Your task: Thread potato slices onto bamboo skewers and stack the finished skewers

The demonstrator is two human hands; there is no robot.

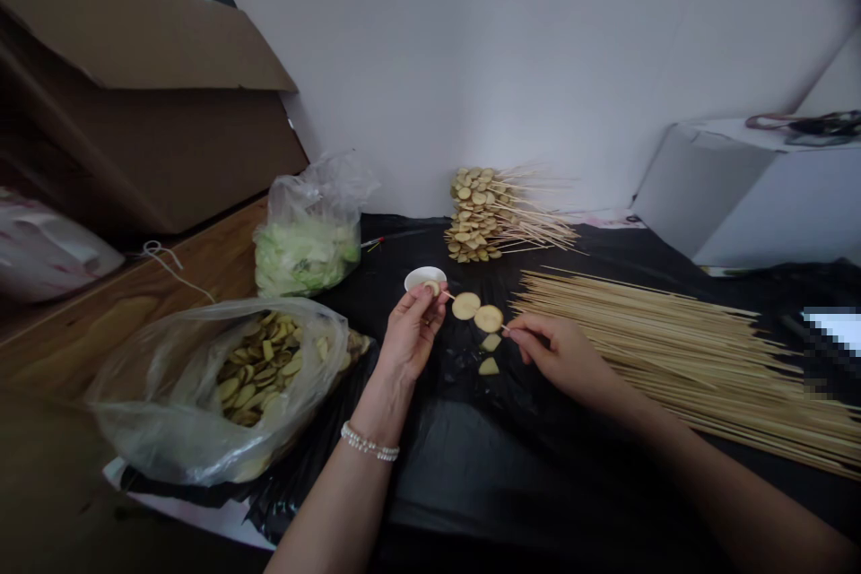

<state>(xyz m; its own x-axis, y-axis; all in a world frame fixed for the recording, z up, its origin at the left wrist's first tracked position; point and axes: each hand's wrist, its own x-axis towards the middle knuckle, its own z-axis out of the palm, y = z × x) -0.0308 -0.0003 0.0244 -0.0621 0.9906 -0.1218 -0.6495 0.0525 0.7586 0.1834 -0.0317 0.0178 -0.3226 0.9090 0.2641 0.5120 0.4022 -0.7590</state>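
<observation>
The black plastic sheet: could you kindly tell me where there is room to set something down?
The black plastic sheet is barest below the left hand and right hand, beside the loose bamboo skewers. A smaller patch lies between the white dish and skewered potato slices. The bagged potato slices crowd the left side.

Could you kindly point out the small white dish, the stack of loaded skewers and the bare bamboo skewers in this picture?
Small white dish [418, 278]: head view, on its rim.
Stack of loaded skewers [476, 213]: head view, on the threaded slices.
Bare bamboo skewers [673, 359]: head view, on the middle of the shafts.
</observation>
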